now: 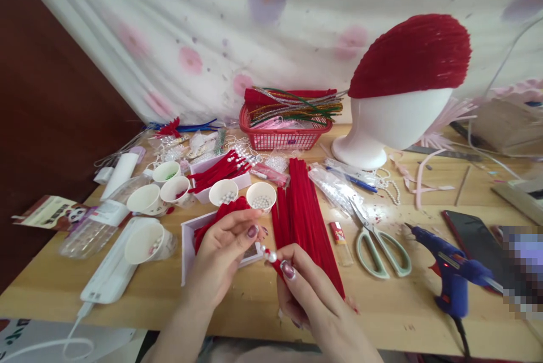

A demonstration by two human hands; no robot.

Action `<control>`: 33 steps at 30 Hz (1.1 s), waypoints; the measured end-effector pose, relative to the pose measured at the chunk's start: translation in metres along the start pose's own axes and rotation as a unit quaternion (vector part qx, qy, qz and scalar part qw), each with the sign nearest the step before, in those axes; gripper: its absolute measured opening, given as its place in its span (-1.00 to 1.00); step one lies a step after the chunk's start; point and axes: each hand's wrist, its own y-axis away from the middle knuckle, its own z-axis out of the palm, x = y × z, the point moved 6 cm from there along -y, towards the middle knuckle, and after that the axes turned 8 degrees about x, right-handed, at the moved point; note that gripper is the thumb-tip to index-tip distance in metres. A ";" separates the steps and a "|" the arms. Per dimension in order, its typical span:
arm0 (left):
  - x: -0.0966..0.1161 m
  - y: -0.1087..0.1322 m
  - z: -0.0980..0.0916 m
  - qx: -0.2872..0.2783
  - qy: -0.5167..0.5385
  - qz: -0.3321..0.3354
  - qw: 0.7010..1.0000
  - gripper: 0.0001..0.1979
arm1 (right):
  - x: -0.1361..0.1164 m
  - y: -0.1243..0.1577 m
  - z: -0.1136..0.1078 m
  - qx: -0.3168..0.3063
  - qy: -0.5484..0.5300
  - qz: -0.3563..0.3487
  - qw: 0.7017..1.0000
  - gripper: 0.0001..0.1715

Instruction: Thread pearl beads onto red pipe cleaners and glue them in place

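Observation:
My right hand grips a red chenille stem with white pearl beads at its tip. My left hand is just left of the beads, its thumb and forefinger pinched; anything between them is too small to make out. Under and beyond my right hand lies a bundle of long red chenille stems. Behind my left hand, a white box holds more red stems, partly covered by the hand. Paper cups of white beads stand just past my fingers.
Scissors, a lighter, a blue glue gun and a phone lie to the right. A white foam head wears a red cap. A red basket stands behind; a power strip is left.

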 end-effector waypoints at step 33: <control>-0.018 0.010 0.011 -0.034 0.012 -0.067 0.997 -0.67 | 0.003 -0.003 0.001 -0.012 0.020 -0.031 0.999 -0.61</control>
